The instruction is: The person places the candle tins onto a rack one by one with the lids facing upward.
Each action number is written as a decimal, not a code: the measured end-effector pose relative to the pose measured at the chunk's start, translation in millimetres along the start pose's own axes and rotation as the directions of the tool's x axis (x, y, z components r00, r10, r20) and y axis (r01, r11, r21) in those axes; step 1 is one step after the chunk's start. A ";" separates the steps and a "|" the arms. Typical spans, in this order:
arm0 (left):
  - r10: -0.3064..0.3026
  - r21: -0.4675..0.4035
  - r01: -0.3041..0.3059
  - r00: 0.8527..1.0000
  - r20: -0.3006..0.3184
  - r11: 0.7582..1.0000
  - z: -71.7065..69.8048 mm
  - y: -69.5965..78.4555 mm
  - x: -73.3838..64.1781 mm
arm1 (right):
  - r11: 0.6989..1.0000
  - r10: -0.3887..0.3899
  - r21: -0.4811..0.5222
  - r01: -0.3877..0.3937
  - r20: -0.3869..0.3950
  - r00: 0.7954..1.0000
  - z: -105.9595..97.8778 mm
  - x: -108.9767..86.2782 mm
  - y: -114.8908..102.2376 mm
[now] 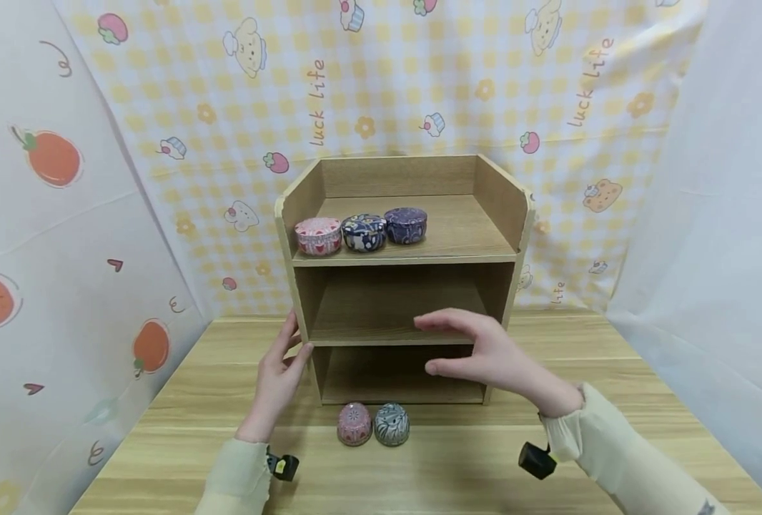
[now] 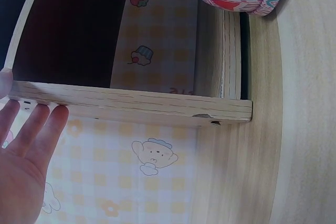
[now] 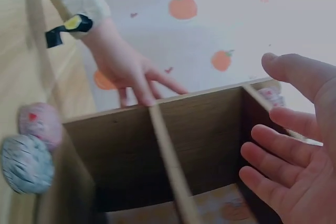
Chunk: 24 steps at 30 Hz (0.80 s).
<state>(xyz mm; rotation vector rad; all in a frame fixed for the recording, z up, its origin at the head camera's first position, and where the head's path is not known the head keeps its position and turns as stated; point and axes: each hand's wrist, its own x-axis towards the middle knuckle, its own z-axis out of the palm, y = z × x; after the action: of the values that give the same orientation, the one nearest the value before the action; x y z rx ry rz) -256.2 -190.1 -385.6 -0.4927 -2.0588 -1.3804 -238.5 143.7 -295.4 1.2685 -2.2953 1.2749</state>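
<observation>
A three-level wooden shelf (image 1: pixel 413 259) stands at the centre of the head view. At its left side panel, my left hand (image 1: pixel 280 379) holds the front edge, thumb on the front and fingers (image 2: pixel 50 124) against the outer face. My right hand (image 1: pixel 484 350) is in the air before the shelf's right half, thumb and fingers spread apart with nothing between them. On the top level sit a pink patterned tin (image 1: pixel 319 237), a navy floral tin (image 1: pixel 364 233) and a purple tin (image 1: pixel 406 226), side by side from the left.
On the table (image 1: pixel 181 429), just before the shelf's base, a pink round tin (image 1: pixel 354 424) and a grey-white leaf-patterned tin (image 1: pixel 392 424) lie together. A yellow checked cloth (image 1: pixel 400 79) hangs behind the shelf. White fabric walls rise at both sides.
</observation>
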 end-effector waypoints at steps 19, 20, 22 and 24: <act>-0.008 0.001 0.008 1.000 -0.002 1.000 0.0 3.8 2.0 | 0.974 0.079 0.194 -0.119 0.201 0.976 85.1 -33.8 86.4; -0.011 0.001 0.011 1.000 -0.002 1.000 0.0 3.8 2.0 | 0.972 0.096 0.193 -0.138 0.212 0.972 88.3 -35.0 91.0; -0.016 0.001 0.016 1.000 -0.001 1.000 -0.1 3.9 1.8 | 0.968 0.124 0.186 -0.169 0.230 0.965 94.0 -37.3 99.4; -0.021 -0.002 0.021 1.000 0.002 1.000 0.1 4.2 1.6 | 0.966 0.144 0.177 -0.188 0.239 0.960 98.6 -39.3 107.2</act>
<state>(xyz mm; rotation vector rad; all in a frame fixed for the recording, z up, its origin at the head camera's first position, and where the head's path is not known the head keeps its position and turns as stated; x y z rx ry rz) -254.9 -188.4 -381.6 -0.4745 -2.0704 -1.3951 -278.3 116.4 -438.4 1.3694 -2.5312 1.5210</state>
